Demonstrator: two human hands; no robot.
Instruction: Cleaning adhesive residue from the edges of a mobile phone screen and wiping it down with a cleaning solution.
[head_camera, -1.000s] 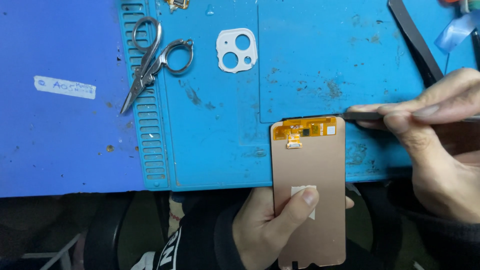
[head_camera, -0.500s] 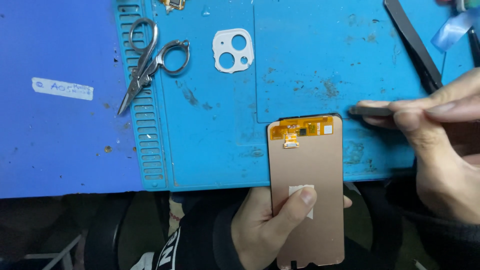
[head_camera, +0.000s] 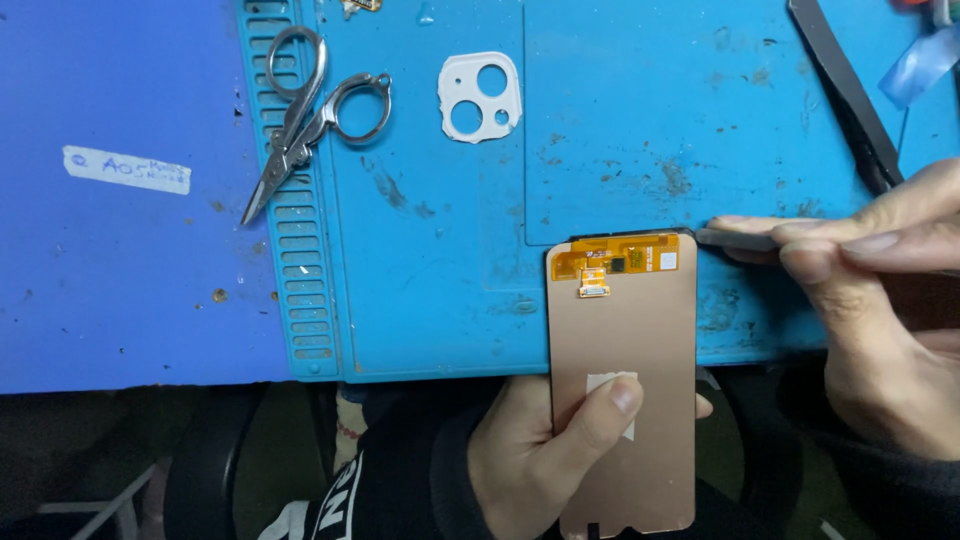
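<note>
A flat, copper-coloured phone screen panel (head_camera: 622, 385) with an orange flex strip along its top sits at 5 o'clock over the edge of the scuffed blue mat (head_camera: 430, 250). The left hand (head_camera: 545, 455) has its grip closed on the panel, thumb pressed on its back. The right hand (head_camera: 880, 320) pinches a thin dark tool (head_camera: 735, 238) whose tip meets the panel's top right corner. Steel scissors (head_camera: 310, 110) lie at 11 o'clock, a white camera frame (head_camera: 480, 97) at 12.

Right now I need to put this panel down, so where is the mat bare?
The mat is bare between the white camera frame and the black tool, and below the scissors left of the panel. It is crowded at the right edge, by the right hand.
</note>
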